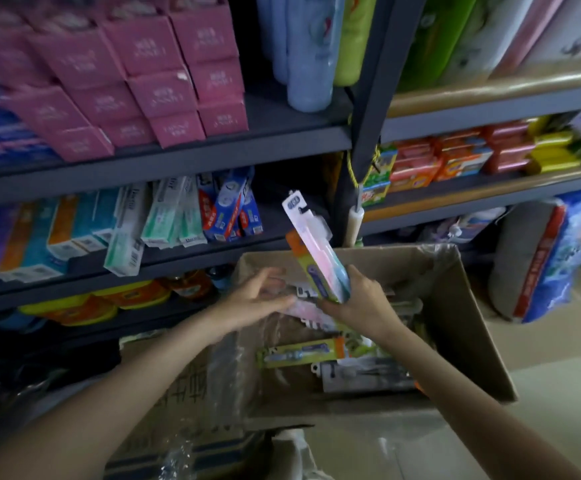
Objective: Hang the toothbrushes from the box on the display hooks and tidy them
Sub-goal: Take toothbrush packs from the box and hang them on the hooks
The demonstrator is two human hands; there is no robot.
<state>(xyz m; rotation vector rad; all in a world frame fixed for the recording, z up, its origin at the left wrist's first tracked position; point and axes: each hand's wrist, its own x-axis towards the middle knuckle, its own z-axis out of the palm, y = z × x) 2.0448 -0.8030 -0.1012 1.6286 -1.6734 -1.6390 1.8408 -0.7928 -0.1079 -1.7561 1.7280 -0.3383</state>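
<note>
Head view looks down over two bare forearms reaching into an open cardboard box (462, 306) that stands on the floor in front of dark metal shelving (213, 147). The right hand (355, 303) is clamped around the lower ends of a small bunch of packaged toothbrushes (316, 251), which stick up and lean to the left above the box's far wall; the front pack is white and pink with a hang hole at its top, and behind it sits a pack with an orange and green card (how many packs are in the bunch cannot be told). The left hand (261, 296) is just beside it to the left, fingers loosely spread and mostly straight, hovering over a pink-tinted pack inside the box; the blur makes it unclear whether the fingertips touch that pack. More toothbrush packs (303, 353) lie loose on the box floor under the right wrist, among them a green-carded one lying flat and a grey one nearer the camera, with crumpled clear plastic wrap (233, 362) along the left wall. Toothpaste cartons (164, 216) lean on the middle shelf, pink boxes (150, 74) are stacked on the shelf above, and pale blue bottles (310, 53) stand to their right. A large blue and red sack (555, 258) leans on the floor at far right.
</note>
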